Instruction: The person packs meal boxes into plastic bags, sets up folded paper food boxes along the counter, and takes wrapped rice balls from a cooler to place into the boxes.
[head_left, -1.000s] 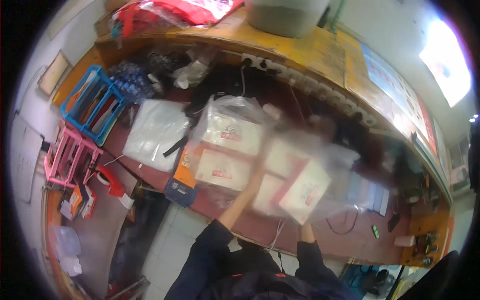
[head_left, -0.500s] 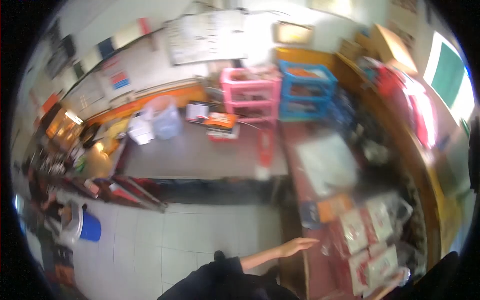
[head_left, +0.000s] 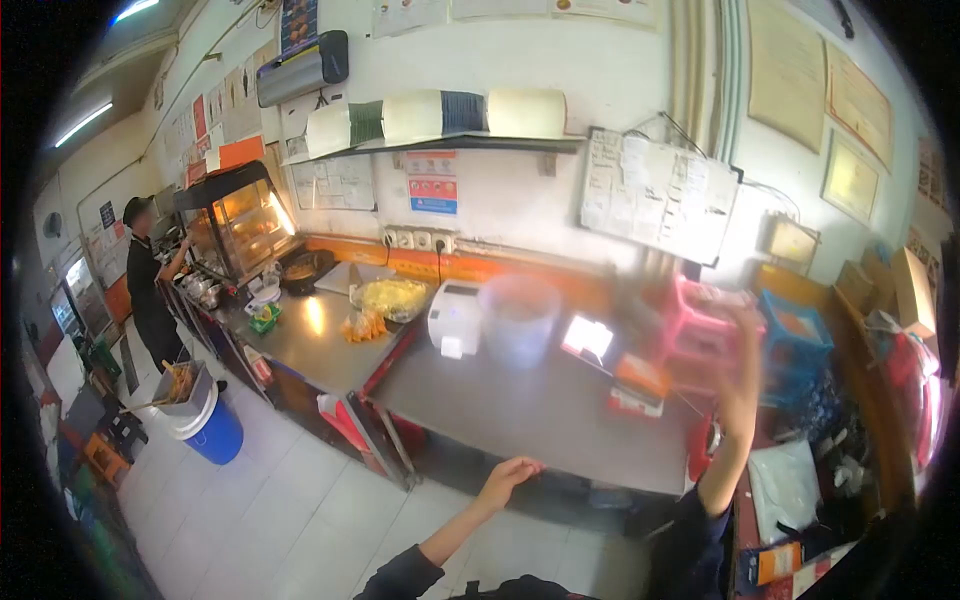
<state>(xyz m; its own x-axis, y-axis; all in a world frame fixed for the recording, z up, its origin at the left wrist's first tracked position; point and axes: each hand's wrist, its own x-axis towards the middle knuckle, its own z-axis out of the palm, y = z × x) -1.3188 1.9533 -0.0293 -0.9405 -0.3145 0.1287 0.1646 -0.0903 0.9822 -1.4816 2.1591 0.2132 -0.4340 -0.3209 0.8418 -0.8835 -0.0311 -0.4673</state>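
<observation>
My left hand (head_left: 512,474) hangs in front of the metal counter (head_left: 480,395), near its front edge. Its fingers are curled together; a small reddish spot shows at the fingertips, too small to name. My right hand (head_left: 742,345) is raised at the pink tiered rack (head_left: 690,325), smeared by motion, so its fingers cannot be made out. The rack stands on the counter next to a blue tiered rack (head_left: 795,335). Left of them lie an orange box (head_left: 640,376) and a lit screen or pad (head_left: 588,338).
A translucent bucket (head_left: 520,320) and a white printer-like machine (head_left: 455,318) stand on the counter. A co-worker (head_left: 150,285) is at the far left by a glass food warmer (head_left: 245,225). A blue-and-white bin (head_left: 215,430) stands on the tiled floor. At right lies a white plastic bag (head_left: 783,485).
My view has swung left and up. My right hand has come up to the pink rack, and my left hand shows before the counter. The packed red-and-white bags have left view.
</observation>
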